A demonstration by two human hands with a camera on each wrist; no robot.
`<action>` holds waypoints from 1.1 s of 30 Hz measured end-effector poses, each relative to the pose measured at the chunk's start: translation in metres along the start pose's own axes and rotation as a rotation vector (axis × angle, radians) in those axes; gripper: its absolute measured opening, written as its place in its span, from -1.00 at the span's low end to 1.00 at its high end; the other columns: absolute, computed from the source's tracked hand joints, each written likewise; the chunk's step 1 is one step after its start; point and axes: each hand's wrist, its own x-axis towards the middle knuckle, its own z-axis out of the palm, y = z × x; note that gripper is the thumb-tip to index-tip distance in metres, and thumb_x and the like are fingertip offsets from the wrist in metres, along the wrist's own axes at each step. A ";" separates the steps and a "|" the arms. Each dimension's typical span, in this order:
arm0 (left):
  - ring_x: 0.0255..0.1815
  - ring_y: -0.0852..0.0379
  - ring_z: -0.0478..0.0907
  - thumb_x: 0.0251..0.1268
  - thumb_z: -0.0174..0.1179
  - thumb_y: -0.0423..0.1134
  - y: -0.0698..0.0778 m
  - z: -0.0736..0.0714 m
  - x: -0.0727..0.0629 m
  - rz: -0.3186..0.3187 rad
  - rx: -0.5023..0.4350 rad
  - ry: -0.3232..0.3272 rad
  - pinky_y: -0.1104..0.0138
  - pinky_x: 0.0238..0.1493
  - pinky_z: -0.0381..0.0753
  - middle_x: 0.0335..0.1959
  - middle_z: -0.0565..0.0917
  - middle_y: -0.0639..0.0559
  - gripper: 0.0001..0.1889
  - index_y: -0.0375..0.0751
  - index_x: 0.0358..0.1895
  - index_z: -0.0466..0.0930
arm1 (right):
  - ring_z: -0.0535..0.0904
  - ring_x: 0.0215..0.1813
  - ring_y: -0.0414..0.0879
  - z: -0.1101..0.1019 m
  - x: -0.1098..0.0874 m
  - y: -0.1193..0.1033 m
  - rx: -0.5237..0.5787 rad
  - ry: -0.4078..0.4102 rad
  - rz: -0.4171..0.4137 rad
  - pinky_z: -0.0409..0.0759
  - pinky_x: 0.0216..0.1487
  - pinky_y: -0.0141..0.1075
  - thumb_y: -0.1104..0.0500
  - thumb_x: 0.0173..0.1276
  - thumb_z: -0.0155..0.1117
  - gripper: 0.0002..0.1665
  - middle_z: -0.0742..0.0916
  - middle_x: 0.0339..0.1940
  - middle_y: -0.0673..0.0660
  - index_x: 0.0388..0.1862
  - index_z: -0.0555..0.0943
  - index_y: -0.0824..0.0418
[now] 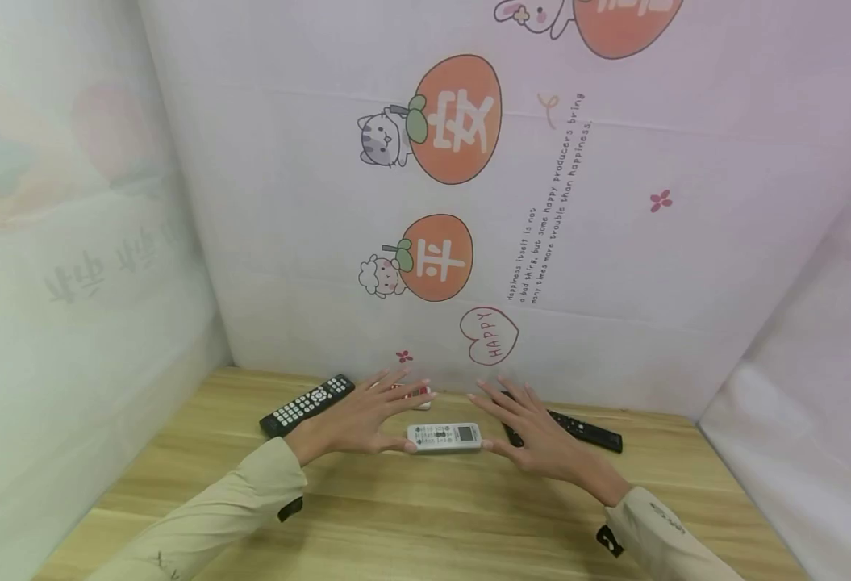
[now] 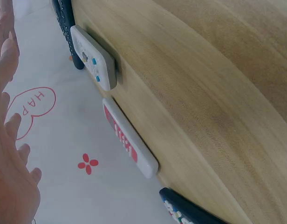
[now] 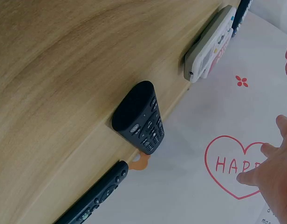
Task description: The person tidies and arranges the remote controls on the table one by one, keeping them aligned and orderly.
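My left hand, fingers spread, is above the table between a black remote control with white buttons and a white remote control with a small screen. A white remote with red buttons lies partly behind its fingers in the head view. Over on the right, my right hand is spread the same way and holds nothing. It partly covers a wide black remote. Beyond its knuckles lies a slim black remote. Both wrist views show the hands raised apart from the remotes.
The remotes lie in a loose row on the wood-grain table, near its back edge. A white printed cloth rises behind them. More pale cloth hangs at the left and right sides.
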 end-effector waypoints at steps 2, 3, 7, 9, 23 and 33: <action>0.75 -0.13 -0.20 0.46 0.07 0.35 0.000 0.002 0.000 -0.001 0.023 -0.006 -0.16 0.74 -0.11 0.72 0.10 0.04 -0.18 0.13 0.68 0.16 | -0.05 0.74 0.24 0.001 0.000 0.000 -0.001 -0.003 -0.004 -0.11 0.58 0.55 -0.12 0.51 0.31 -0.14 0.19 0.74 0.02 0.70 0.22 -0.13; 0.76 -0.13 -0.20 0.47 0.06 0.35 0.000 0.002 0.000 -0.001 0.033 -0.011 -0.16 0.74 -0.10 0.72 0.09 0.05 -0.18 0.14 0.68 0.15 | -0.05 0.74 0.24 0.001 0.000 0.000 -0.001 -0.003 -0.006 -0.11 0.58 0.55 -0.11 0.51 0.31 -0.14 0.19 0.74 0.02 0.70 0.23 -0.12; 0.75 -0.13 -0.17 0.48 0.01 0.38 0.000 0.004 0.000 0.008 0.102 -0.021 -0.16 0.73 -0.05 0.73 0.07 0.09 -0.18 0.16 0.69 0.13 | -0.05 0.74 0.24 0.000 0.000 -0.001 -0.007 -0.007 -0.013 -0.11 0.58 0.55 -0.10 0.51 0.31 -0.15 0.18 0.75 0.01 0.69 0.24 -0.09; 0.75 -0.13 -0.18 0.48 0.01 0.38 0.001 0.003 0.000 0.013 0.120 -0.024 -0.14 0.73 -0.06 0.73 0.06 0.09 -0.18 0.16 0.69 0.13 | -0.05 0.74 0.23 0.000 0.000 -0.001 -0.015 -0.007 -0.017 -0.11 0.58 0.55 -0.12 0.52 0.29 -0.15 0.18 0.75 0.00 0.70 0.23 -0.12; 0.76 -0.10 -0.22 0.48 -0.02 0.42 0.002 0.009 0.005 -0.014 0.042 -0.028 -0.18 0.72 -0.03 0.73 0.05 0.10 -0.18 0.19 0.69 0.12 | -0.09 0.75 0.23 -0.004 0.002 0.008 -0.027 0.002 -0.017 -0.17 0.60 0.54 -0.06 0.50 0.33 -0.11 0.17 0.75 0.02 0.71 0.19 -0.18; 0.75 -0.09 -0.13 0.51 0.14 0.22 0.001 0.003 0.007 -0.077 -0.129 0.001 -0.09 0.74 -0.11 0.72 0.08 0.13 -0.23 0.15 0.68 0.15 | -0.04 0.74 0.26 -0.007 0.003 0.027 -0.061 -0.011 0.003 -0.15 0.59 0.54 0.01 0.63 0.18 -0.30 0.26 0.72 0.14 0.67 0.29 -0.05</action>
